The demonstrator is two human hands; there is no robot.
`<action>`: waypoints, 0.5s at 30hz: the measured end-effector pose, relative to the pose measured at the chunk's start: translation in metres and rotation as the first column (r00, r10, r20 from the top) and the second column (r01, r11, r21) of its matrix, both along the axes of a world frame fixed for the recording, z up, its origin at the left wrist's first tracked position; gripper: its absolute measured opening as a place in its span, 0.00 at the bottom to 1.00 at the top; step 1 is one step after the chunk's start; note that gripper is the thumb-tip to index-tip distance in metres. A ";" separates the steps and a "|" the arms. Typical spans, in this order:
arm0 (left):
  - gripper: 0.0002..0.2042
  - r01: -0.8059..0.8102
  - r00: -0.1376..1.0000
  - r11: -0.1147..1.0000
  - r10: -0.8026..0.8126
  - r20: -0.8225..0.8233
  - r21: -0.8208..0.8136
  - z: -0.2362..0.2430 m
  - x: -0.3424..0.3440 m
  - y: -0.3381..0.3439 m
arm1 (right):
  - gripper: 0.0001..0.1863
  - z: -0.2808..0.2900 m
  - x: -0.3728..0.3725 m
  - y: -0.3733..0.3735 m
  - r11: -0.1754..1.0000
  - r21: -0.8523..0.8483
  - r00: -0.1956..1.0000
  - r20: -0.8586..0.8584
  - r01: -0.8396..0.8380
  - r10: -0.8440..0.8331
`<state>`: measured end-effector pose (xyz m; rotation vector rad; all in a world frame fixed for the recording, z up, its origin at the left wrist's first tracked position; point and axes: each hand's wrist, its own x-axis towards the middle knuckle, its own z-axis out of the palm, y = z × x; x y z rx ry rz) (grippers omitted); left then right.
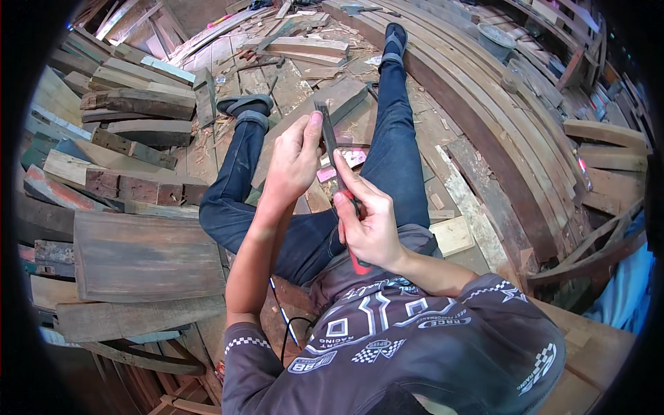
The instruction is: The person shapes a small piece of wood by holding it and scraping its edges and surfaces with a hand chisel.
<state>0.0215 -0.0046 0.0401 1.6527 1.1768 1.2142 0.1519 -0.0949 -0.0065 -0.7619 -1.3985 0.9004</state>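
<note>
Above my lap I hold a chisel (329, 135) with a long dark metal blade and a red and black handle. The blade points up and away from me. My right hand (370, 225) is wrapped around the handle, its index finger stretched along the blade. Near the far end of the blade, my left hand (294, 162) is closed, with its thumb against the edge of the metal. The folded fingers of that hand are partly hidden. Beyond the chisel, a thick wooden beam (344, 99) lies on the floor between my outstretched legs.
Stacked wood blocks and curved offcuts (138, 104) fill the left side, with a wide board (145, 256) beside my left arm. Long planks (477, 104) run along the right. A grey bucket (496, 40) stands on them. Wood chips and loose boards (304, 47) lie ahead.
</note>
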 end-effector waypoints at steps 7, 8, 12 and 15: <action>0.17 -0.012 0.989 0.988 0.034 -0.144 0.151 0.003 -0.005 0.001 | 0.26 0.002 0.004 -0.006 0.998 -0.065 1.000 0.017 0.022 -0.021; 0.16 -0.012 0.986 0.984 0.041 -0.163 0.177 0.004 -0.005 0.000 | 0.26 0.001 0.004 -0.006 0.998 -0.065 0.999 0.027 0.024 -0.023; 0.16 -0.006 0.980 0.971 0.053 -0.190 0.240 -0.004 -0.007 0.005 | 0.26 0.003 0.003 -0.005 0.997 -0.071 0.999 0.026 0.030 -0.029; 0.17 -0.029 0.969 0.959 0.096 -0.229 0.281 0.001 -0.005 0.004 | 0.26 0.004 0.003 -0.003 0.998 -0.051 0.998 0.038 0.043 -0.041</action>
